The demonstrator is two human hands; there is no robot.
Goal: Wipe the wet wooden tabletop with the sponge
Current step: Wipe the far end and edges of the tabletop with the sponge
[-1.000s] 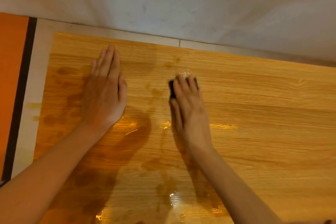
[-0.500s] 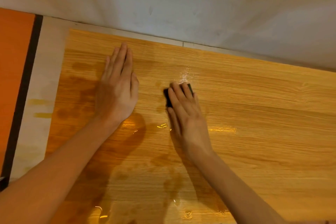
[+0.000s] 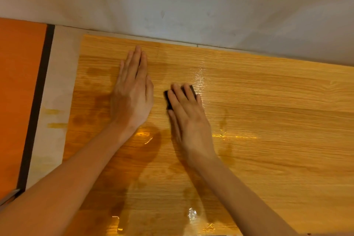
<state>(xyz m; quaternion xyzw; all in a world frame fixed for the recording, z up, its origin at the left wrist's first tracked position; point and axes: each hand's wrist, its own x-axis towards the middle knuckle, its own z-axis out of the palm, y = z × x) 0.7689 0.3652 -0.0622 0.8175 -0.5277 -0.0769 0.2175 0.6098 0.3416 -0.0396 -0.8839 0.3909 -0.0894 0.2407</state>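
The wooden tabletop (image 3: 268, 120) fills most of the view, with dark damp patches on its left half and shiny wet streaks near its middle and front edge. A dark sponge (image 3: 168, 99) lies flat on it, mostly hidden under my right hand (image 3: 188, 119), which presses down on it with fingers stretched over the top. My left hand (image 3: 133, 92) rests flat on the wood just to the left of the sponge, palm down, fingers together, holding nothing.
A grey-white wall (image 3: 191, 2) runs along the table's far edge. Left of the table lie a pale floor strip (image 3: 55, 101) with yellowish stains, a dark line, and an orange surface (image 3: 19, 92).
My right hand has slid the sponge left, closer to my left hand. A wet sheen now shows to the right of the sponge. The left hand stays flat in place.
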